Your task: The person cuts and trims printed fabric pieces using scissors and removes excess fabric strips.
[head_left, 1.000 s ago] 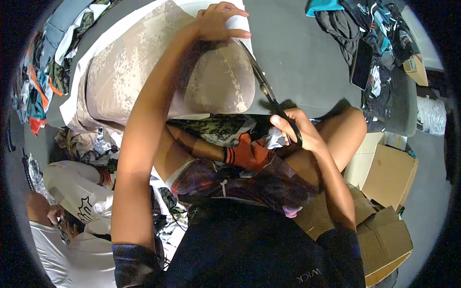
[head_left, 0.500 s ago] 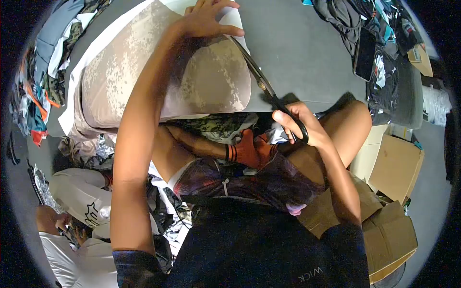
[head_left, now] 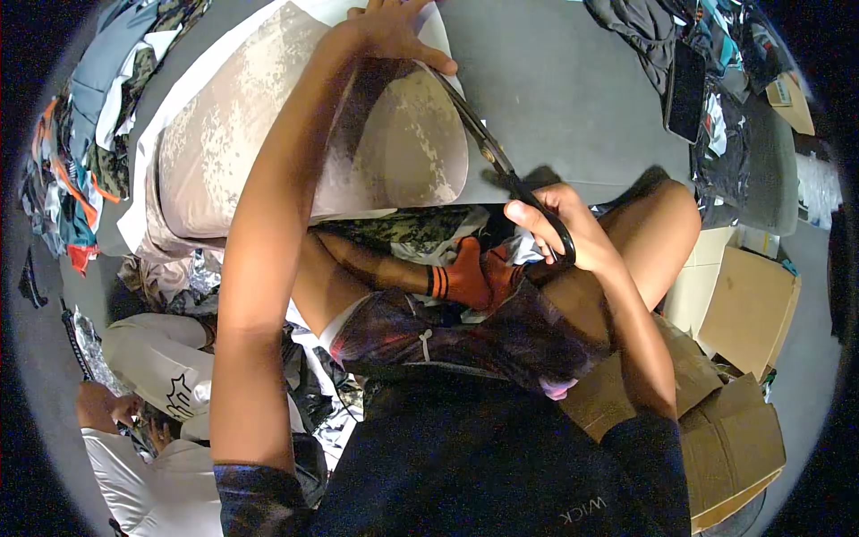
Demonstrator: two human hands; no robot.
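My right hand [head_left: 564, 228] grips the black handles of long scissors [head_left: 488, 148], near the table's front edge. The blades point up and left, along the right edge of a beige camouflage-print fabric piece [head_left: 224, 143]. Under this fabric lies a white sheet [head_left: 141, 192] that shows along its left and upper edges. With fingers spread, my left hand [head_left: 398, 36] presses on the top of the fabric, its thumb close to the scissor tips. Whether the tips are closed on anything is hard to see.
Grey padded surface [head_left: 564, 98] lies under the work. A phone [head_left: 683, 94] and dark garments [head_left: 631, 36] are at right, piled cloth [head_left: 98, 116] at left. Cardboard boxes [head_left: 729, 438] stand at lower right. Another person in white [head_left: 152, 474] sits at lower left.
The view has shifted slightly, so most things sit a little further right. My left forearm has moved slightly to the right. The scissors stay by the fabric's right edge.
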